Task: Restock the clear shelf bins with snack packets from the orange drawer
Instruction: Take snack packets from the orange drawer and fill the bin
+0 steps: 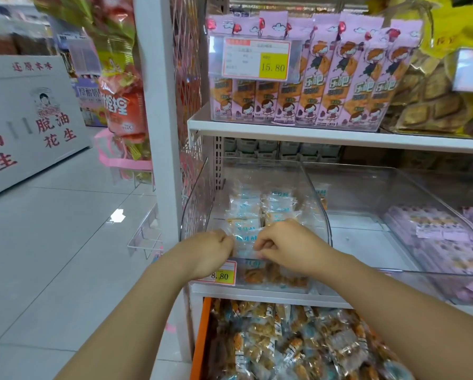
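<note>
Nearest me: open orange plastic drawer (202,338), heaped with clear-wrapped snack packets (298,346). Above it, my left hand (210,252) and right hand (287,245), fingers curled, each pinching one end of a clear blue-printed packet (245,244) at the front lip of the clear plastic shelf bin (194,204). Yellow price tag (224,274) sits just under my left hand. Similar stocked packets (257,207) lie further back inside. Neighbouring clear bin (367,193) stands alongside to the right. Upper shelf: tall pink packs (339,78).
</note>
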